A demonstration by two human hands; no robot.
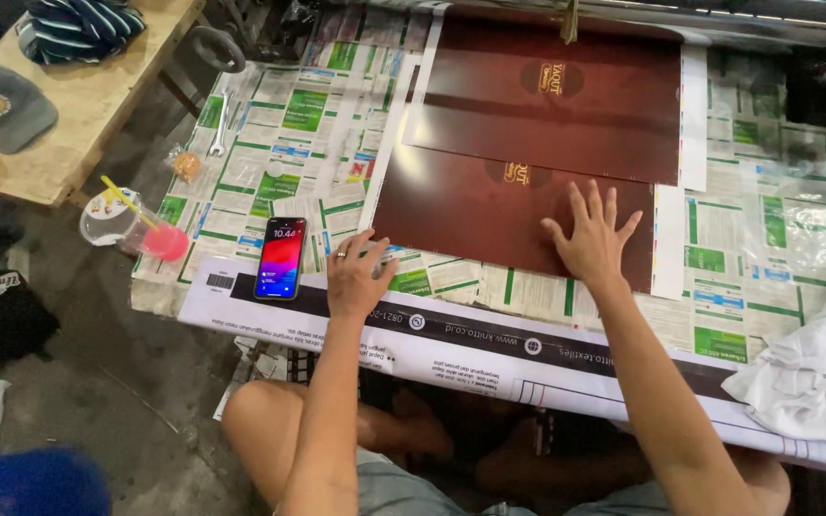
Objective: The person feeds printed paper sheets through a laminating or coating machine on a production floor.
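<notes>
Far to my left a plastic cup (117,222) with a yellow straw and pink drink hangs off the table edge, and a steel wrench (219,122) lies on the printed paper sheets (308,143) covering the work surface. A smartphone (281,258) with its screen lit rests face up, just beside my left hand (358,275). That hand rests loosely curled, fingertips at the lower left corner of the glossy dark-maroon printed sheet (470,205), gripping nothing. My right hand (593,239) lies flat on the sheet with fingers spread wide, likely to keep the smooth card from sliding. A second maroon sheet (585,124) overlaps it behind; crumpled white cloth (815,368) sits far right.
</notes>
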